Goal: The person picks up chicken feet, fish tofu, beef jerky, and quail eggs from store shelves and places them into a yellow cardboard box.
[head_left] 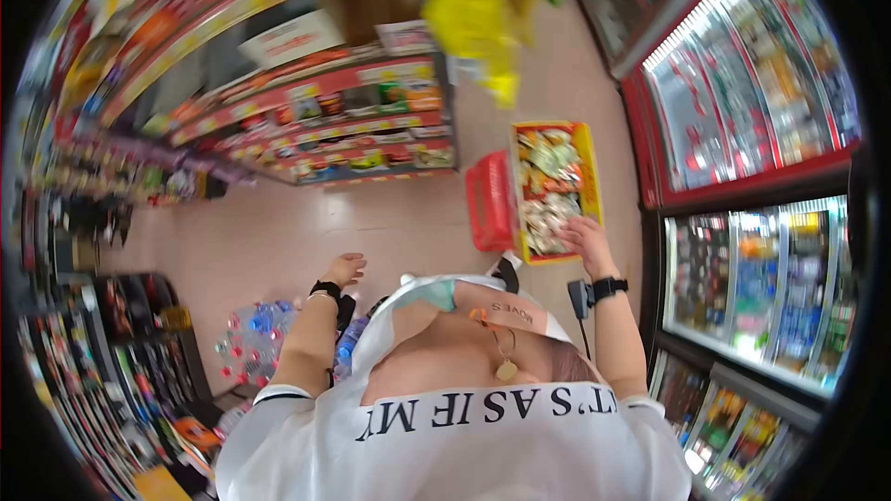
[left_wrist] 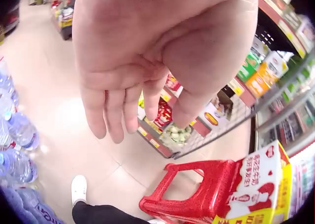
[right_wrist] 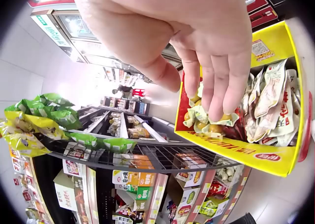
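A yellow box (head_left: 595, 172) of wrapped snack packets (head_left: 554, 153) stands beside a red plastic stool (head_left: 490, 201). My right hand (head_left: 587, 239) is over its near end in the head view. In the right wrist view the right hand (right_wrist: 197, 46) has its fingers hanging over the packets (right_wrist: 270, 101); whether the fingertips touch them I cannot tell. My left hand (head_left: 346, 270) hangs over the floor, holding nothing. The left wrist view shows the left hand (left_wrist: 152, 61) with relaxed fingers, the red stool (left_wrist: 197, 194) below it to the right.
Snack shelves (head_left: 371, 121) stand ahead on the left, with yellow bags (head_left: 473, 9) at their end. Glass-door drink coolers (head_left: 752, 269) line the right side. Bottled water (head_left: 260, 334) sits on the floor at the left. A white shoe (left_wrist: 78, 188) shows on the floor.
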Demonstrator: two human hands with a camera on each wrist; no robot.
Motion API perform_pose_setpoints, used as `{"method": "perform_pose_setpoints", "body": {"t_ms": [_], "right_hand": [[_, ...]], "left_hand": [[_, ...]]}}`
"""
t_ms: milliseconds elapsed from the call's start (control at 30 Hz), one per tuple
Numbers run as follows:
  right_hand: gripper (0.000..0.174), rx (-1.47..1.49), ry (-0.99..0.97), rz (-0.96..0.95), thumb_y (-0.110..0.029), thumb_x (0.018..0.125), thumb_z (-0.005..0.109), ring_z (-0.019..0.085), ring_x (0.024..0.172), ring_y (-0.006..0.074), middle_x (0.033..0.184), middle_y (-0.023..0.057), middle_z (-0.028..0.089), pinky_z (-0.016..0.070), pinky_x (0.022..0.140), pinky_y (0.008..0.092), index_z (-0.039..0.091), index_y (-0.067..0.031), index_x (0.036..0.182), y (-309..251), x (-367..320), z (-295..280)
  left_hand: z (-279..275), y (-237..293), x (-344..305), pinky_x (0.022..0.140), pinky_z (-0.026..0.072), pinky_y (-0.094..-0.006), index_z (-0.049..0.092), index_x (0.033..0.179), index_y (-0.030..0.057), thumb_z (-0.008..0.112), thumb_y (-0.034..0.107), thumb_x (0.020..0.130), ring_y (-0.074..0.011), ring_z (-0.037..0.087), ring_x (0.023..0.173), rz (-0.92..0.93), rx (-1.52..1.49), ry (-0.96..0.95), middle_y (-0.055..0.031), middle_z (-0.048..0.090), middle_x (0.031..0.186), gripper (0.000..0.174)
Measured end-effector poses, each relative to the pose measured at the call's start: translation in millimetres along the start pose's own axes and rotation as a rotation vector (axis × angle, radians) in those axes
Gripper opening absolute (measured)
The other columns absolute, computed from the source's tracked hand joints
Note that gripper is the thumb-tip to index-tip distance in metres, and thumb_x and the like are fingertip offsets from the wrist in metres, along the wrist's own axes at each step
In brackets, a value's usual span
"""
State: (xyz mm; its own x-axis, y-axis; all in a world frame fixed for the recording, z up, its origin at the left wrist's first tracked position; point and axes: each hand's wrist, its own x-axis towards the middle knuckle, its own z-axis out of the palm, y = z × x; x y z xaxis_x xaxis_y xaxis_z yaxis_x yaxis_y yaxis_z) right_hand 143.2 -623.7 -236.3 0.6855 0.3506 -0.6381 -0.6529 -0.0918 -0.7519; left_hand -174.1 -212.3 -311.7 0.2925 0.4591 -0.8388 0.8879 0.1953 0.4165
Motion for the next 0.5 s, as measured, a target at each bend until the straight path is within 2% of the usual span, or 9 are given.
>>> {"method": "perform_pose_setpoints", "body": {"t_ms": [100, 167, 233, 300, 367, 433, 500], "right_hand": [[0.018, -0.049, -0.056, -0.029, -0.011, 0.085, 0.050, 0.061, 0.078, 0.0197, 0.088, 0.0089, 0.060, 0.0505, 0.066, 0.0278, 0.052, -0.0009, 0.100, 2, 7, 47], [0.018, -0.039, -0.078, -0.039, -0.010, 0.085, 0.049, 0.061, 0.079, 0.0204, 0.088, 0.0098, 0.059, 0.0507, 0.067, 0.0288, 0.052, -0.0002, 0.100, 6, 7, 94], [0.019, -0.102, -0.126, -0.047, -0.010, 0.085, 0.050, 0.062, 0.080, 0.0211, 0.089, 0.0105, 0.060, 0.0510, 0.068, 0.0289, 0.052, 0.0001, 0.101, 5, -3, 153], [0.018, -0.175, -0.265, -0.074, -0.009, 0.085, 0.050, 0.063, 0.080, 0.0212, 0.089, 0.0112, 0.061, 0.0511, 0.069, 0.0286, 0.052, -0.0003, 0.101, 10, -8, 207], [0.018, -0.207, -0.370, -0.068, -0.008, 0.085, 0.050, 0.063, 0.080, 0.0209, 0.089, 0.0120, 0.062, 0.0510, 0.069, 0.0282, 0.052, -0.0005, 0.101, 19, -5, 256], [0.018, -0.293, -0.498, -0.061, -0.010, 0.084, 0.052, 0.063, 0.077, 0.0188, 0.087, 0.0110, 0.063, 0.0500, 0.066, 0.0255, 0.053, -0.0011, 0.100, 24, -4, 311], [0.018, -0.355, -0.559, -0.057, -0.010, 0.084, 0.052, 0.063, 0.077, 0.0178, 0.087, 0.0108, 0.063, 0.0497, 0.066, 0.0250, 0.053, -0.0011, 0.099, 25, -7, 364]], "left_hand": [[-36, -64, -2, 0.066, 0.0476, -0.0345, 0.055, 0.114, 0.0120, 0.064, 0.024, 0.074, -0.0183, 0.059, 0.077, -0.037, -0.168, 0.012, -0.0054, 0.061, 0.090, 0.043], [-59, -103, 0, 0.060, 0.0475, -0.0328, 0.057, 0.111, 0.0127, 0.063, 0.024, 0.074, -0.0169, 0.060, 0.072, -0.017, -0.105, 0.028, -0.0044, 0.061, 0.086, 0.038], [-86, -145, 7, 0.056, 0.0471, -0.0321, 0.059, 0.106, 0.0111, 0.061, 0.023, 0.076, -0.0152, 0.060, 0.068, -0.043, -0.178, 0.051, -0.0039, 0.061, 0.082, 0.033], [-111, -184, 0, 0.051, 0.0458, -0.0299, 0.061, 0.102, 0.0093, 0.061, 0.024, 0.076, -0.0132, 0.059, 0.063, -0.048, -0.222, 0.062, -0.0033, 0.061, 0.078, 0.030], [-128, -226, -13, 0.048, 0.0446, -0.0283, 0.060, 0.102, 0.0060, 0.060, 0.022, 0.076, -0.0121, 0.058, 0.060, -0.051, -0.276, 0.112, -0.0034, 0.061, 0.076, 0.030], [-137, -260, -30, 0.043, 0.0421, -0.0266, 0.059, 0.101, 0.0029, 0.060, 0.017, 0.076, -0.0119, 0.055, 0.053, 0.104, -0.489, 0.315, -0.0042, 0.060, 0.071, 0.028], [-144, -291, -49, 0.048, 0.0413, -0.0266, 0.058, 0.108, 0.0093, 0.063, 0.017, 0.075, -0.0120, 0.056, 0.063, -0.088, -0.624, 0.323, -0.0019, 0.061, 0.082, 0.034]]}}
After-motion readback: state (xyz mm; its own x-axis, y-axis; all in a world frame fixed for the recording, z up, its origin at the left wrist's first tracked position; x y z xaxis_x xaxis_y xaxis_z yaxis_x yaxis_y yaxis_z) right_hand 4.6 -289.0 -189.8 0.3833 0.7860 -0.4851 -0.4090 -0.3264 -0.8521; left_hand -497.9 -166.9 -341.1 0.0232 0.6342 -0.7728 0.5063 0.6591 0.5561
